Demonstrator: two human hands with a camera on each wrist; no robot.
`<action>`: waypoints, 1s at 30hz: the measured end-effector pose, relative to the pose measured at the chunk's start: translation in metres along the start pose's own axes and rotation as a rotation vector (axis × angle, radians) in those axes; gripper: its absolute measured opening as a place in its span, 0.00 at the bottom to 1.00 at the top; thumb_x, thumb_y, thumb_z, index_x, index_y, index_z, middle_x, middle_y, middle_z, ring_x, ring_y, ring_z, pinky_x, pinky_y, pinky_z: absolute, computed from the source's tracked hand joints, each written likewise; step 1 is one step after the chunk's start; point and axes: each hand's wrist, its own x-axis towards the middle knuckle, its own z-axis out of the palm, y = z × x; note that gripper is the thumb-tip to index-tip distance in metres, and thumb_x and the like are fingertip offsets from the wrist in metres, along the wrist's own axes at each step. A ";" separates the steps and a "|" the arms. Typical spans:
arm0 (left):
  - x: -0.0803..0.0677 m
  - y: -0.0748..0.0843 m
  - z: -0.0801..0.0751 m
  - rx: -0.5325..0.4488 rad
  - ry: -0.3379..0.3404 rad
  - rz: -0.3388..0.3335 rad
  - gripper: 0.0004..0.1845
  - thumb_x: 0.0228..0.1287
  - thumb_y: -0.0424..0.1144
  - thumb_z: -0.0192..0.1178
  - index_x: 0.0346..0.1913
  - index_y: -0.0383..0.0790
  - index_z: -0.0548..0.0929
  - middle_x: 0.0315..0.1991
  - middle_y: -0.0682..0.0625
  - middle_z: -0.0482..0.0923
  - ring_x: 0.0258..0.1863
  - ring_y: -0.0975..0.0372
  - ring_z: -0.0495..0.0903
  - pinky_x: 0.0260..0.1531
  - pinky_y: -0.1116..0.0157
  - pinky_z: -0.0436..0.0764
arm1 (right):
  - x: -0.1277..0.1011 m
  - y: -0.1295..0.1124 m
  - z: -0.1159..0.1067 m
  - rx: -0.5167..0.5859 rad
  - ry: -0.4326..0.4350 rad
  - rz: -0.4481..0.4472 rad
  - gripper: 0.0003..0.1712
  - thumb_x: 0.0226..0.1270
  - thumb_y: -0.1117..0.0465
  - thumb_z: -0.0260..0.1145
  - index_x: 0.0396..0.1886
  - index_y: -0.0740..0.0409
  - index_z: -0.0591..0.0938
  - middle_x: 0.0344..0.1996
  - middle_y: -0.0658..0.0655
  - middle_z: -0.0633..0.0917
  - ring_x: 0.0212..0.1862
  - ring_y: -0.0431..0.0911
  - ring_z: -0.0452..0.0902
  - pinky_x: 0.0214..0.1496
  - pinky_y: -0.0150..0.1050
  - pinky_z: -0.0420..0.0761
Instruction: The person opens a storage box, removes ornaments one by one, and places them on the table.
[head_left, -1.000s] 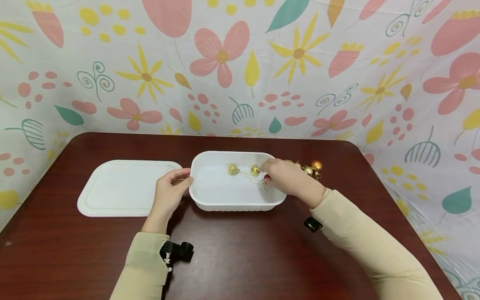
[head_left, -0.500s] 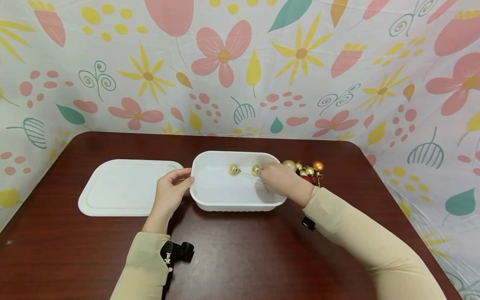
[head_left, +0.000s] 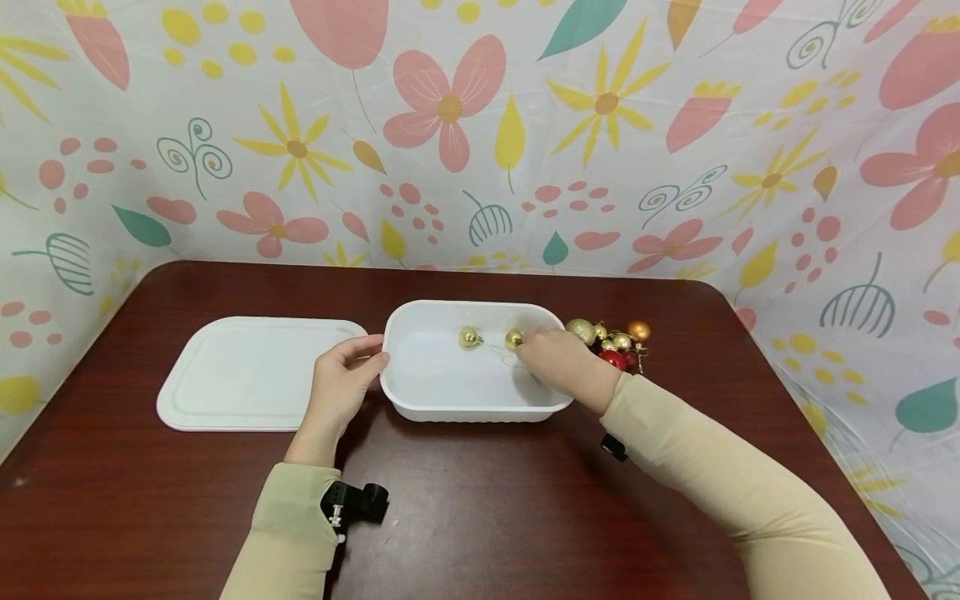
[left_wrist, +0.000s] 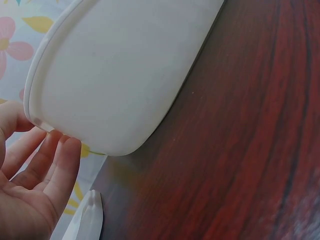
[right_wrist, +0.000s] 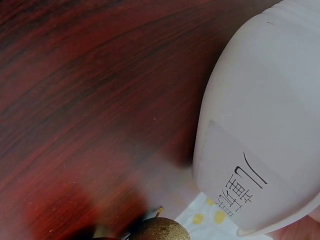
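Note:
A white plastic box point(head_left: 457, 408) with rounded corners stands on the table. My left hand point(head_left: 347, 379) pinches its left rim; in the left wrist view, fingertips point(left_wrist: 72, 145) lie under the edge. Inside the box are two small gold Christmas baubles, one at the middle point(head_left: 469, 337) and one to its right point(head_left: 513, 339), with thin string loops. My right hand point(head_left: 558, 362) reaches over the right rim into the box, right beside the second bauble. Its fingertips are hidden behind the hand, as is anything between them.
To the left lies a flat white lid point(head_left: 243, 375). Right of the box is a heap of ornaments: a glittery gold bauble point(head_left: 581, 331), a red bauble point(head_left: 612, 359), an orange-gold bauble point(head_left: 638, 331) and smaller ones. A handwritten label point(right_wrist: 240, 180) is on the box's right end.
My right hand has moved slightly left and down inside the box. The red bauble seen at its fingers a second ago is now out of sight. The left hand stays put.

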 end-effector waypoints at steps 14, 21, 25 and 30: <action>-0.001 0.001 -0.001 0.014 -0.010 -0.008 0.18 0.63 0.31 0.59 0.56 0.32 0.78 0.53 0.37 0.74 0.33 0.77 0.79 0.32 0.76 0.82 | -0.003 0.003 -0.009 0.076 -0.009 0.053 0.06 0.58 0.68 0.61 0.24 0.55 0.81 0.24 0.55 0.78 0.24 0.48 0.76 0.23 0.41 0.79; -0.002 0.002 0.000 0.019 -0.009 -0.012 0.18 0.63 0.31 0.59 0.56 0.32 0.78 0.53 0.37 0.75 0.33 0.77 0.79 0.32 0.77 0.82 | -0.012 0.005 -0.010 0.182 0.115 0.086 0.03 0.56 0.66 0.65 0.30 0.54 0.83 0.28 0.53 0.79 0.26 0.49 0.78 0.23 0.41 0.78; -0.002 0.002 0.000 0.022 -0.010 -0.018 0.18 0.63 0.32 0.59 0.56 0.32 0.78 0.54 0.37 0.75 0.33 0.77 0.79 0.32 0.77 0.82 | -0.017 0.007 -0.008 0.231 0.189 0.084 0.04 0.56 0.66 0.66 0.33 0.56 0.83 0.31 0.54 0.81 0.30 0.48 0.80 0.29 0.41 0.80; -0.002 0.002 0.000 0.027 -0.010 -0.016 0.18 0.63 0.32 0.59 0.56 0.32 0.77 0.53 0.37 0.75 0.32 0.76 0.79 0.31 0.77 0.82 | -0.023 0.009 -0.006 0.312 0.259 0.101 0.07 0.56 0.66 0.66 0.36 0.60 0.83 0.33 0.54 0.83 0.33 0.47 0.80 0.35 0.41 0.82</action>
